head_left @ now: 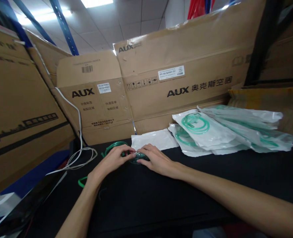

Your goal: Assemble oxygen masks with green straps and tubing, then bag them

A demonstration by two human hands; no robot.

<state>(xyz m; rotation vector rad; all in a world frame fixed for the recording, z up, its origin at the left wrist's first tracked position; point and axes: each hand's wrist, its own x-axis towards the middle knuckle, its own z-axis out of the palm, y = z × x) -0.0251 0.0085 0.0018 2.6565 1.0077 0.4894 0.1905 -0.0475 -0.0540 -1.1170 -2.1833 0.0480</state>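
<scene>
Both my hands meet at the far middle of a black table (161, 201). My left hand (115, 159) and my right hand (154, 160) have their fingers curled together on a clear green oxygen mask (139, 156) that lies between them. A coil of green tubing (113, 146) runs off the mask to the left, under my left hand. An empty white pouch (155, 139) lies flat just behind my fingers. The mask is mostly hidden by my fingers.
A pile of sealed white pouches with green tubing inside (225, 130) lies at the right rear. Large AUX cardboard boxes (176, 76) wall off the back and left. A white cable (80, 155) loops at the table's left edge. A green loop (81, 181) hangs there too.
</scene>
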